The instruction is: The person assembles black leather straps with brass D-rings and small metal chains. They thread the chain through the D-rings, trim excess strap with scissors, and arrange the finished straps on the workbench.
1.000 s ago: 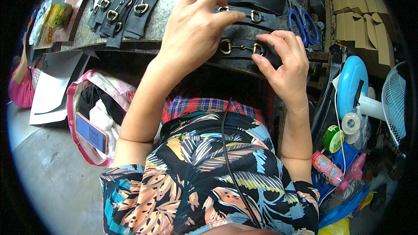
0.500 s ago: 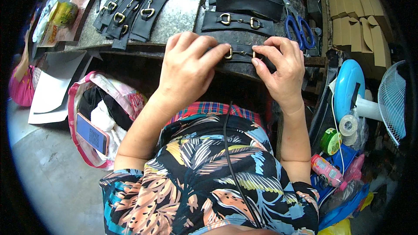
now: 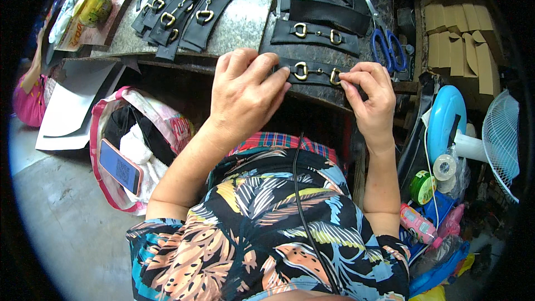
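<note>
A black leather strap (image 3: 317,78) with a gold-coloured horsebit buckle lies along the front edge of the workbench. My left hand (image 3: 245,92) is closed on its left end, thumb and forefinger pressed to the leather. At the other end, the thumb and forefinger of my right hand (image 3: 372,100) pinch the strap by the right-hand ring of the buckle. My palm hides the strap's far left tip. Just behind lies a similar strap with a horsebit buckle (image 3: 316,35), and beyond it a plain black strap (image 3: 329,15).
More buckled black straps (image 3: 206,8) lie on the stone slab (image 3: 245,22) at the left. Blue-handled scissors (image 3: 388,50) rest right of the straps. Cardboard pieces (image 3: 460,50) and a fan (image 3: 499,139) stand at the right. A bag with a phone (image 3: 120,167) sits lower left.
The view has shifted slightly, so the bench appears lower and further right. My fingers have spread a little apart along the strap, baring more of the buckle and both its rings.
</note>
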Demonstrator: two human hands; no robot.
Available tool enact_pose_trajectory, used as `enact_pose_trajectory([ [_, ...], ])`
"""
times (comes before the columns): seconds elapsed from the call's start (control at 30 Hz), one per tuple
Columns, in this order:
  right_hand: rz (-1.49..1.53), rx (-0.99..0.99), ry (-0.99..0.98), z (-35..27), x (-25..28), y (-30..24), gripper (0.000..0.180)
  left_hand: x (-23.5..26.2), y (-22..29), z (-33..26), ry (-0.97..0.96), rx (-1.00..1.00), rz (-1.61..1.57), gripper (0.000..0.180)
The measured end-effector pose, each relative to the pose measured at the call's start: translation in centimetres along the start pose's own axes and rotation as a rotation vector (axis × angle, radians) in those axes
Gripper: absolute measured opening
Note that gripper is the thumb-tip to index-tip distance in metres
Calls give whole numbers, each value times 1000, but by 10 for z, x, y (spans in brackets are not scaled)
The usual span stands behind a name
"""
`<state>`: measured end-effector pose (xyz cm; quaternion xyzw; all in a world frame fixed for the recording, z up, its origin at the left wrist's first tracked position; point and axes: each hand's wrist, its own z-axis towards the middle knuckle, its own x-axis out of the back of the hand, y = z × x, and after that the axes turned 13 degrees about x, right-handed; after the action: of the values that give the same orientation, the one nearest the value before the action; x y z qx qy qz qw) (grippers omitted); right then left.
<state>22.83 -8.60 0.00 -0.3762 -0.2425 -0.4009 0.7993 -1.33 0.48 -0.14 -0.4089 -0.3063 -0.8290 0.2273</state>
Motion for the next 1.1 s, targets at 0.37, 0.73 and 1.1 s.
enact_pose_trajectory([
  [0.37, -26, -106, -118, 8, 18, -3, 23, -1, 11, 27, -110, 29, -92, 40],
  [0.73, 10, -124, -66, 25, 18, 9, 17, -2, -3, 47, -133, 69, -181, 29],
  [1.1, -353, -19, -262, 49, 9, 12, 43, -21, 2, 61, -143, 49, 51, 41],
])
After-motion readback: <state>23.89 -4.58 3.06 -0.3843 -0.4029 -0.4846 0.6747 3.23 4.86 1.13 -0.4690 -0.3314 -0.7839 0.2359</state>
